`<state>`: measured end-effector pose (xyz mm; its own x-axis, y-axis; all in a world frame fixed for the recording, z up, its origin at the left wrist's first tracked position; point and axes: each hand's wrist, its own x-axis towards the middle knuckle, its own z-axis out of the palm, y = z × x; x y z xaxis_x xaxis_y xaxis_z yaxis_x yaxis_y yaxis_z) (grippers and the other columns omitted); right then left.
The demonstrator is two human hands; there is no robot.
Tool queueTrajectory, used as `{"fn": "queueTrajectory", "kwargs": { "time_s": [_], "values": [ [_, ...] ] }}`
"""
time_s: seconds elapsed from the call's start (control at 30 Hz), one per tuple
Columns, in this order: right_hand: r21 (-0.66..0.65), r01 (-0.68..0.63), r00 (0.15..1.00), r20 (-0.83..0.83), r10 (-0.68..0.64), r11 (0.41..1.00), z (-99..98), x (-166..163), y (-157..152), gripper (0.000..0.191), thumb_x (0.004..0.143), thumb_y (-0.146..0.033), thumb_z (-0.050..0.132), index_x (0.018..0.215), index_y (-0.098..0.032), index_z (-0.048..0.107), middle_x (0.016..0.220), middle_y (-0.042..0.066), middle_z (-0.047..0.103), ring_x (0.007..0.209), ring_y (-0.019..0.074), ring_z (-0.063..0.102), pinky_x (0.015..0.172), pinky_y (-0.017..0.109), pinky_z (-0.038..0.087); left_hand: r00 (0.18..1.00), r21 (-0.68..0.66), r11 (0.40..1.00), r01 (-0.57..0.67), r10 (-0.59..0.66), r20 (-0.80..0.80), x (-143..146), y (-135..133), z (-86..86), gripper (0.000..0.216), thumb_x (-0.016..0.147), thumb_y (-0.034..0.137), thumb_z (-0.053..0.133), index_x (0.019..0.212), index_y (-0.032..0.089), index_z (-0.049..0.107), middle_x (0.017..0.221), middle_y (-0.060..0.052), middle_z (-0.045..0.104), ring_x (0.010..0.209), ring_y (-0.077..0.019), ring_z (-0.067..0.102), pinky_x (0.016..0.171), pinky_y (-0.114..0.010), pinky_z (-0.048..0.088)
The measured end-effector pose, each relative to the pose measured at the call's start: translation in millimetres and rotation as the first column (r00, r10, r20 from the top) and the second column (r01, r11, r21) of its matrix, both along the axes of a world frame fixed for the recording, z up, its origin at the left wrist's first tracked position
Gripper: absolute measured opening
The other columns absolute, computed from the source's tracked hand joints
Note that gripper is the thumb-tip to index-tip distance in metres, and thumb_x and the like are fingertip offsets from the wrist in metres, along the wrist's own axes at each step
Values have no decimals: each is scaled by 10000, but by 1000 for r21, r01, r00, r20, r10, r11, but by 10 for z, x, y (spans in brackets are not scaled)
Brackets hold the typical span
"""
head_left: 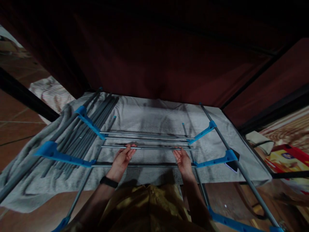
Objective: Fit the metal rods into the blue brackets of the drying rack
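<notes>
Dark flat item [232, 166] partly hid behind R blue bracket [214, 161], ID unclear. Lower-L bracket [60, 224] cut @ btm edge, L tube [16, 180] @ L edge. Red/yellow box [289, 158] print blurry.

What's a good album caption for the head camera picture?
Left hand and right hand hold a slim rod between blue brackets above gray cloth.

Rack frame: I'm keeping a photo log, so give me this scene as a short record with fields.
Left hand: holds a thin rod
Right hand: holds the same rod
Wristband: dark, left wrist
Brackets: blue, on grey poles
Tubes: several, lying on the grey cloth, picture left
</notes>
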<state>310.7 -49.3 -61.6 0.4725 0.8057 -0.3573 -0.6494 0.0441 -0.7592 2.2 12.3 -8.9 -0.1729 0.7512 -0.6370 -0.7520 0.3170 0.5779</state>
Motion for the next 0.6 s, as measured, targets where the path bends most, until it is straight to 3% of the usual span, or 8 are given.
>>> {"fn": "queueTrajectory", "kwargs": {
  "time_s": [0.3,0.47,0.6],
  "values": [
    [-58,77,994,77,-72,995,-9,293,-55,120,819,-290,753,906,-229,697,990,42,780,937,184,752,1000,407,614,1000,68,998,18,-18,3,-60,-31,22,339,807,-47,740,621,165,552,755,-35,768,783,-192,795,780,-298,657],
    [-57,86,994,70,-82,995,-28,318,-73,169,785,-320,794,894,-224,709,966,13,771,927,136,744,988,309,608,994,113,988,109,-107,-21,15,-76,-17,178,830,-31,743,800,138,699,858,-84,803,815,-181,792,808,-284,654],
    [-55,73,995,69,-69,996,-40,330,-92,156,808,-325,790,899,-223,714,962,-3,763,947,119,741,1019,286,590,990,136,981,137,-135,-30,103,-107,-22,148,841,-10,757,843,127,702,893,-108,808,786,-182,788,799,-294,655]
  ]
}}
